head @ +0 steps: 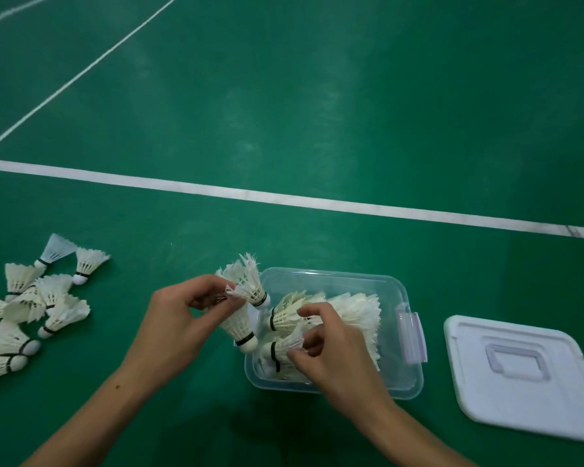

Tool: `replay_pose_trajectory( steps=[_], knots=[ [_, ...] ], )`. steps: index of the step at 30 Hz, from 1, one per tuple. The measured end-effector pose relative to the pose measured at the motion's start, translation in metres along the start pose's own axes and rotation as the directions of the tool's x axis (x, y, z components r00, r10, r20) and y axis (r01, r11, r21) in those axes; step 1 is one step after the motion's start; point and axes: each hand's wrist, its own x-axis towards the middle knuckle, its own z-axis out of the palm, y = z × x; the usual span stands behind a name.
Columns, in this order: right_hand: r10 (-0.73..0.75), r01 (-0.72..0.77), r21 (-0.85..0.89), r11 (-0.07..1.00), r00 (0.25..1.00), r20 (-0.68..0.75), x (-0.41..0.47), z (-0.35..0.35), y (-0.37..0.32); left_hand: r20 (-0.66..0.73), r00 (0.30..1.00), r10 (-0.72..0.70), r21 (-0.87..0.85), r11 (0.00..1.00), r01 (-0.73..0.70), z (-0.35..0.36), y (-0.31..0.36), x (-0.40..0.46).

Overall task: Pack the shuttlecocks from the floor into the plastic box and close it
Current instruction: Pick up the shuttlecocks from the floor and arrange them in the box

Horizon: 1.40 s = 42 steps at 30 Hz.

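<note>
A clear plastic box (331, 276) stands open on the green floor, with several white feather shuttlecocks (354, 315) lying inside. My left hand (179, 328) hovers just left of the box and grips two shuttlecocks (241, 323) by their feathers, corks pointing right and down. My right hand (331, 352) reaches into the box and pinches the feathers of a shuttlecock (282, 347) lying there. The white lid (533, 399) lies flat on the floor to the right of the box, handle side up.
A heap of several loose shuttlecocks (31, 305) lies on the floor at the far left. A white court line (284, 197) crosses the floor beyond the box. The box's latch (412, 335) hangs open on its right side.
</note>
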Motion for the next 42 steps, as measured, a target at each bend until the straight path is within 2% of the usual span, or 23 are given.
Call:
replay_pose_trajectory(
  steps=[3, 9, 13, 20, 23, 25, 27, 29, 35, 38, 42],
  knots=[
    [0.016, -0.016, 0.011, 1.0, 1.0, -0.002, 0.007, 0.014, 0.001, 0.026, 1.0, 0.002, 0.045, 0.999, -0.003, -0.004, -0.003, -0.004],
    [0.102, -0.105, 0.122, 0.987, 0.994, 0.034, 0.014, 0.017, 0.003, 0.164, 0.986, 0.043, 0.182, 0.981, -0.073, -0.005, -0.009, -0.009],
    [0.08, -0.098, 0.201, 0.975, 0.992, 0.094, 0.008, 0.006, 0.0, 0.228, 0.971, 0.07, 0.243, 0.962, -0.127, -0.006, -0.006, -0.009],
    [0.008, -0.013, 0.125, 0.992, 0.999, 0.042, 0.001, -0.024, -0.001, 0.344, 0.92, 0.186, 0.338, 0.89, -0.306, -0.01, 0.015, 0.005],
    [-0.147, 0.15, 0.035, 0.988, 0.986, -0.085, 0.001, -0.038, -0.01, 0.42, 0.881, 0.217, 0.399, 0.828, -0.394, -0.009, 0.025, 0.017],
    [-0.319, 0.311, -0.082, 0.947, 0.939, -0.127, 0.005, -0.045, -0.018, 0.454, 0.86, 0.231, 0.449, 0.774, -0.446, -0.006, 0.031, 0.026],
    [-0.482, 0.456, -0.216, 0.864, 0.871, -0.09, 0.011, -0.047, -0.027, 0.471, 0.847, 0.245, 0.474, 0.74, -0.477, -0.002, 0.037, 0.033],
    [-0.559, 0.523, -0.297, 0.799, 0.828, -0.046, 0.017, -0.045, -0.031, 0.483, 0.837, 0.257, 0.472, 0.729, -0.496, 0.0, 0.043, 0.038],
    [-0.532, 0.477, -0.317, 0.819, 0.839, -0.111, 0.024, -0.047, -0.025, 0.46, 0.845, 0.273, 0.438, 0.758, -0.483, 0.004, 0.045, 0.045],
    [-0.498, 0.446, -0.303, 0.842, 0.859, -0.121, 0.02, -0.049, -0.02, 0.414, 0.875, 0.249, 0.399, 0.814, -0.421, 0.01, 0.042, 0.041],
    [-0.317, 0.284, -0.162, 0.945, 0.918, -0.239, 0.005, -0.056, 0.005, 0.348, 0.916, 0.198, 0.288, 0.907, -0.306, 0.007, 0.03, 0.028]
  ],
)
